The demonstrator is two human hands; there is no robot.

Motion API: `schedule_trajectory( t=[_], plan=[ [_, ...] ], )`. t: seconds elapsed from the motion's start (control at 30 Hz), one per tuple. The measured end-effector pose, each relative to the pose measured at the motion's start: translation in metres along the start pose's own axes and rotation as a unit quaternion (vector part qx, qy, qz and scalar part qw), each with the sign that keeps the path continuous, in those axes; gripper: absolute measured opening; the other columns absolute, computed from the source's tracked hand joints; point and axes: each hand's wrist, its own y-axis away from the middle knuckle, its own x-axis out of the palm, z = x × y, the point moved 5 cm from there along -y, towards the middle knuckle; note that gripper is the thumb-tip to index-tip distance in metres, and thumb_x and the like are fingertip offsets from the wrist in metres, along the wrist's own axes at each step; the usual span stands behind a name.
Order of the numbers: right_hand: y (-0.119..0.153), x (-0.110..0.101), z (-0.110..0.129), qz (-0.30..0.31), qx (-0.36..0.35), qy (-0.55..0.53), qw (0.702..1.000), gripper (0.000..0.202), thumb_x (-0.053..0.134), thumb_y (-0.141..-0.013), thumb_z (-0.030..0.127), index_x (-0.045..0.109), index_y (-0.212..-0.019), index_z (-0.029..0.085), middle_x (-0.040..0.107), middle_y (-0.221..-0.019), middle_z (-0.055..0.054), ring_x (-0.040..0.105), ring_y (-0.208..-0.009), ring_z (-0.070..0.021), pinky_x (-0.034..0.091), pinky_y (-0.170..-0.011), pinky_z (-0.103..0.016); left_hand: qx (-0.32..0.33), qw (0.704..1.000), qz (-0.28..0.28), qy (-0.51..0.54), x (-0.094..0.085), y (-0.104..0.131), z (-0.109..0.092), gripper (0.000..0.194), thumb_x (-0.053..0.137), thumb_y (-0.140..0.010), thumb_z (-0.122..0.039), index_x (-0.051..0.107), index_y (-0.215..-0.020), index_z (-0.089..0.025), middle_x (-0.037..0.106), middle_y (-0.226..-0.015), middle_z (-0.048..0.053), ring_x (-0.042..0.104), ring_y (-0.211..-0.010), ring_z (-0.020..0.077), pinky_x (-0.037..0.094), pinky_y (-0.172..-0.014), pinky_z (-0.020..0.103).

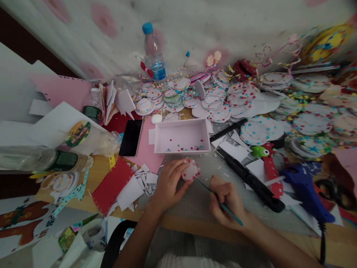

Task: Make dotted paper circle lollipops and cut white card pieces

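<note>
My left hand (169,184) grips a small white paper disc (190,171) edged with red and pink star-shaped pieces, thumb at its near edge and fingers at its far left side. A slim teal tool with a pointed end (230,213), perhaps tweezers, is in my right hand (225,201). Its tip reaches the lower right rim of the disc; whether it touches, I cannot tell. Just beyond my hands sits a shallow white box (182,151) with red and blue small pieces scattered on its floor.
Many decorated paper discs (213,102) are heaped along the back. A water bottle (154,56) stands behind them. To the left lie a phone (130,137) and red card (113,186). At right are a black long-handled tool (248,178) and a blue glue gun (304,190).
</note>
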Motion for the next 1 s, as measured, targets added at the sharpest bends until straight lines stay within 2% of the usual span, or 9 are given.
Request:
schedule_trajectory(
  t=[0.17, 0.3, 0.43, 0.57, 0.73, 0.87, 1.0],
  plan=[
    [0.000, -0.003, 0.001, -0.013, -0.002, -0.006, 1.000, 0.033, 0.049, -0.071, 0.000, 0.032, -0.081, 0.026, 0.030, -0.063, 0.007, 0.034, -0.053, -0.0124, 0.027, -0.052, -0.027, -0.002, 1.000, 0.003, 0.003, 0.000, 0.001, 0.000, 0.043, 0.054, -0.091, -0.027, 0.044, -0.132, -0.021, 0.052, -0.134, 0.013, 0.047, -0.123, 0.0249, 0.038, -0.103, 0.044],
    [-0.001, -0.009, 0.003, -0.052, 0.002, -0.034, 0.998, 0.022, 0.047, -0.081, 0.008, 0.034, -0.084, 0.026, 0.030, -0.064, 0.006, 0.036, -0.053, -0.0130, 0.028, -0.051, -0.028, -0.005, 1.000, -0.002, 0.008, -0.001, 0.000, 0.000, 0.047, 0.056, -0.089, -0.029, 0.043, -0.133, -0.021, 0.051, -0.134, 0.013, 0.048, -0.123, 0.0262, 0.039, -0.102, 0.045],
    [0.001, -0.020, 0.000, -0.109, 0.060, -0.086, 0.988, 0.006, 0.045, -0.090, 0.020, 0.043, -0.093, 0.026, 0.041, -0.069, 0.001, 0.043, -0.058, -0.0159, 0.034, -0.052, -0.032, -0.007, 1.000, 0.000, 0.019, -0.003, 0.000, -0.002, 0.050, 0.057, -0.086, -0.030, 0.043, -0.133, -0.021, 0.051, -0.134, 0.014, 0.048, -0.123, 0.0285, 0.039, -0.101, 0.047],
    [0.000, -0.026, -0.006, -0.084, 0.120, -0.092, 0.985, 0.017, 0.045, -0.094, 0.028, 0.053, -0.108, 0.024, 0.055, -0.086, -0.006, 0.055, -0.070, -0.0187, 0.047, -0.060, -0.034, -0.005, 0.999, 0.005, 0.035, -0.004, -0.001, -0.003, 0.049, 0.051, -0.085, -0.020, 0.043, -0.133, -0.020, 0.050, -0.135, 0.013, 0.047, -0.124, 0.0274, 0.039, -0.102, 0.047],
    [-0.008, -0.033, -0.012, -0.088, 0.171, -0.096, 0.977, 0.013, 0.058, -0.089, 0.022, 0.064, -0.100, 0.025, 0.060, -0.084, -0.004, 0.058, -0.069, -0.0156, 0.048, -0.057, -0.027, -0.008, 0.999, 0.010, 0.047, -0.005, 0.001, -0.002, 0.051, 0.046, -0.086, -0.016, 0.041, -0.137, -0.020, 0.049, -0.137, 0.013, 0.045, -0.126, 0.0261, 0.038, -0.104, 0.045],
    [-0.017, -0.033, -0.009, -0.062, 0.152, -0.093, 0.982, 0.014, 0.061, -0.087, 0.022, 0.070, -0.097, 0.028, 0.062, -0.081, -0.003, 0.059, -0.074, -0.0163, 0.049, -0.063, -0.028, -0.006, 0.999, 0.006, 0.046, -0.004, 0.001, -0.001, 0.051, 0.045, -0.086, -0.013, 0.041, -0.137, -0.021, 0.049, -0.137, 0.012, 0.045, -0.126, 0.0254, 0.038, -0.104, 0.045],
    [-0.022, -0.030, -0.006, -0.022, 0.129, -0.077, 0.988, 0.014, 0.061, -0.088, 0.025, 0.071, -0.096, 0.026, 0.066, -0.094, -0.007, 0.063, -0.089, -0.0206, 0.053, -0.076, -0.035, -0.003, 0.999, -0.006, 0.039, -0.004, 0.000, -0.002, 0.048, 0.045, -0.087, -0.013, 0.043, -0.134, -0.022, 0.051, -0.135, 0.012, 0.047, -0.123, 0.0252, 0.039, -0.102, 0.046]
  ],
)
